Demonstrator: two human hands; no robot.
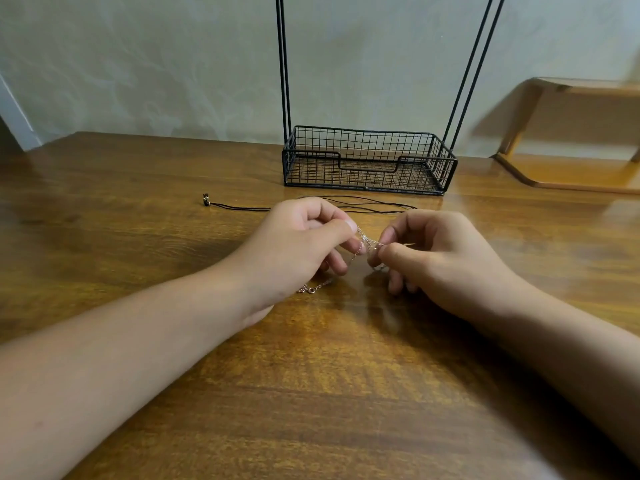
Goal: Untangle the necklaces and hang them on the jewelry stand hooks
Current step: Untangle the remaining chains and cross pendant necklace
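Two hands: my left hand (298, 244) and right hand (429, 258) pinched shut on the fine chain necklace (367, 242).
Knot: best teased apart gently, never yanked.

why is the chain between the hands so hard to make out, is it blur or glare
Head view: mostly size and soft focus, the fine chain is thin and pale against the fingers of the left hand and right hand; the wooden shelf at right is smeared; soft sheen on the table, no hard glare.
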